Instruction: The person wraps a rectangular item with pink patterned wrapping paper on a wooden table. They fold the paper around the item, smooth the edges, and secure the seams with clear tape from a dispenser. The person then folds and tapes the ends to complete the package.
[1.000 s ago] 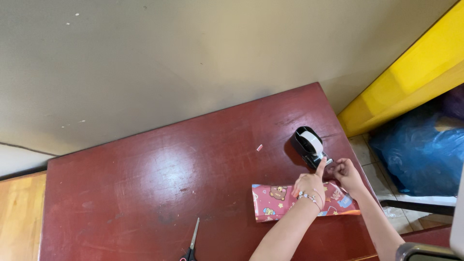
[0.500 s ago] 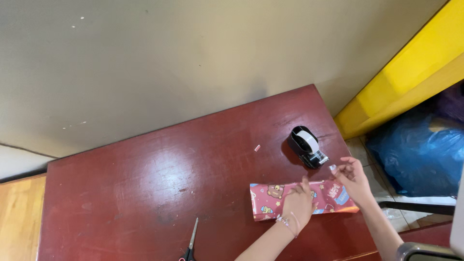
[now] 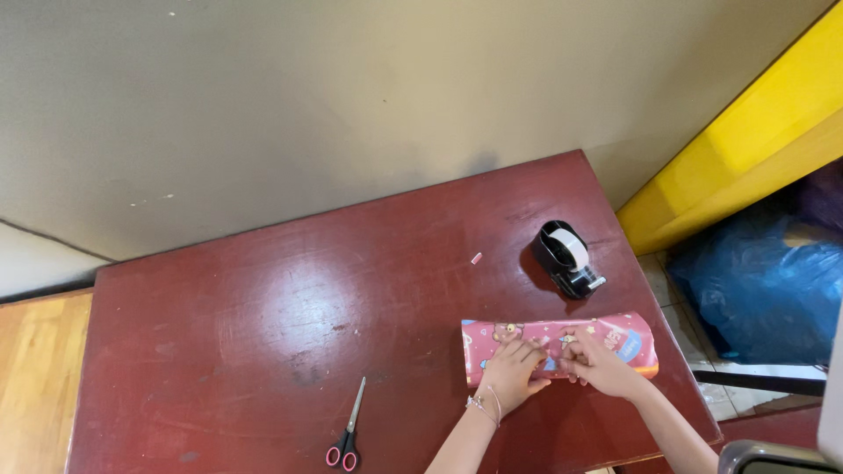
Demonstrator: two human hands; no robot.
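A long packet wrapped in pink cartoon-print paper lies near the right front of a dark red table. Both of my hands rest on its middle. My left hand, with a bead bracelet on the wrist, presses its fingers flat on the paper. My right hand touches the paper just to the right, fingers bent down on the seam; whether a strip of tape is under them I cannot tell. A black tape dispenser with a white roll stands just behind the packet.
Scissors with red-rimmed black handles lie shut near the front edge, left of my arms. A small pink scrap lies mid-table. Beyond the right edge are a yellow panel, a blue plastic bag and a tiled floor.
My right hand left the dispenser and came down onto the packet. My left hand slid from the dispenser back to the paper, and both now press its middle.
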